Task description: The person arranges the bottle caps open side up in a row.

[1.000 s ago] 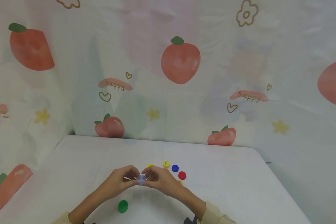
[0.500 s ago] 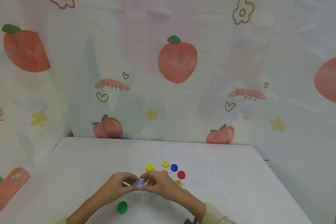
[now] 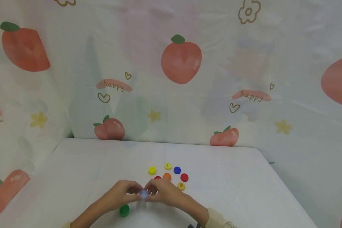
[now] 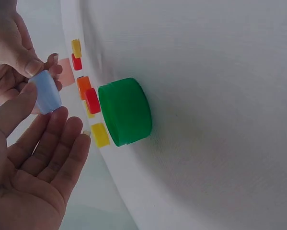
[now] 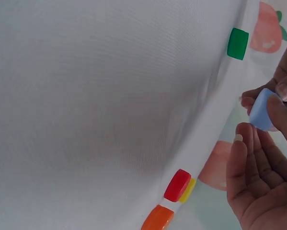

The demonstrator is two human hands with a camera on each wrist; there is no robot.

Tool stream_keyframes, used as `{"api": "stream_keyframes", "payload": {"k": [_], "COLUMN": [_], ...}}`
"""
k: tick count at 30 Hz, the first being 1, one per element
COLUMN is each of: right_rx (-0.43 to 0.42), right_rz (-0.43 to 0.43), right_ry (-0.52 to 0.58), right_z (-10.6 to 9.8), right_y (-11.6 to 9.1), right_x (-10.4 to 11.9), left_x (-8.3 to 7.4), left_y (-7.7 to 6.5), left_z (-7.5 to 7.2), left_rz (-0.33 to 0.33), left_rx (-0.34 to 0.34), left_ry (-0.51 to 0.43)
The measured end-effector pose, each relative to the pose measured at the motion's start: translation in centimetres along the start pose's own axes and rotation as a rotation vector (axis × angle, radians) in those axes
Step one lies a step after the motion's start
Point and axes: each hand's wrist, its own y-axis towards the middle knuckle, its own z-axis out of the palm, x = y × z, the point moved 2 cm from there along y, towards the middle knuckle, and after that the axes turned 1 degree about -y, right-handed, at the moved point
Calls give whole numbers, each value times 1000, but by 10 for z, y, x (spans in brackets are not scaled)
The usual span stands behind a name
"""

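Observation:
Between my two hands is a light blue, see-through bottle cap [image 3: 143,194], held up over the table. My left hand [image 3: 121,191] pinches its left side with thumb and fingertips. On the other side my right hand [image 3: 165,191] pinches it too. In the left wrist view the pale cap [image 4: 48,93] appears tilted, with the left thumb against its edge. The right wrist view shows the same cap [image 5: 261,110] between the fingers of both hands. A green bottle cap [image 3: 124,210] lies on the table below my left hand, its hollow side showing.
Beyond the hands lie several caps: yellow [image 3: 152,170], marked yellow [image 3: 167,166], dark blue [image 3: 177,170], red [image 3: 184,177], yellow with red print [image 3: 181,186], orange [image 3: 167,176] and a partly hidden red [image 3: 157,177]. A patterned cloth [image 3: 171,104] stands behind the white table [image 3: 231,186].
Both hands have come lower in the head view with the light blue cap between them. The orange cap and a second red cap now show behind them. The green cap has stayed put.

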Motion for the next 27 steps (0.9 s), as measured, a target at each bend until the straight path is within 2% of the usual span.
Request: {"api": "stream_keyframes", "payload": {"k": [6,8,11,15,18,27], "right_rx": [64,77,94,107,114,81], "right_rz": [31,36,47,38,23,-36], "right_ry": [45,37,10,-93,-167,-268], "right_z": [9,12,18,24,28,36], "right_y": [2,3,3,5,6,7], "right_x": [-2,-2,-2,0,1,2], "left_x": [6,8,11,15,17,20], "left_y": [-2,-3,-4,-5,-6,-9], "left_z": [4,6,10,13,15,16], "left_rz": [-72,-74,-42,15,22,27], "left_rx": [30,35,35,28,41,81], "left_ry": [22,29,32,38,41,75]}}
